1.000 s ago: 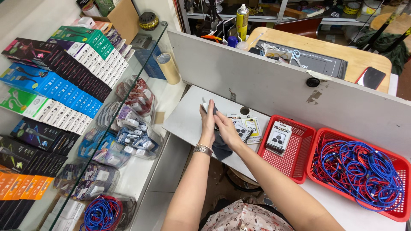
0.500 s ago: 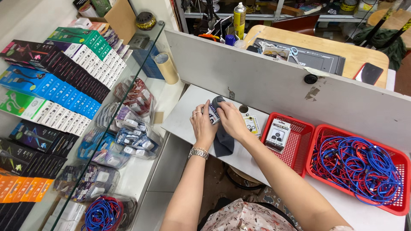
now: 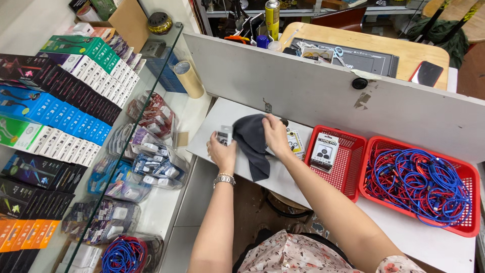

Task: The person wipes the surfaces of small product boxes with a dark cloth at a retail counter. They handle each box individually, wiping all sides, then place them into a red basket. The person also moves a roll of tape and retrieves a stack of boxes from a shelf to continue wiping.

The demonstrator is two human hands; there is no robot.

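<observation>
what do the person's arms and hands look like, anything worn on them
Both forearms are bare, with no gloves on the hands. The left hand has a silver metal bracelet watch at the wrist. The right hand shows nothing worn. A floral short sleeve shows near the right shoulder.

This is a small shop selling phone accessories, with a repair corner behind. A glass display case (image 3: pixel 166 71) on the left holds rows of boxed goods (image 3: pixel 55 101) in blue, green, black and orange, with bagged small items (image 3: pixel 151 162) on the lower shelf. Red plastic baskets (image 3: pixel 348 182) on the white table (image 3: pixel 217 121) hold coiled blue cables (image 3: pixel 419 182) and a carded lens protector (image 3: pixel 324 150). Beyond the grey partition (image 3: pixel 303 86), a wooden bench carries a work mat (image 3: pixel 353 58), tools and a spray can (image 3: pixel 272 12)
</observation>
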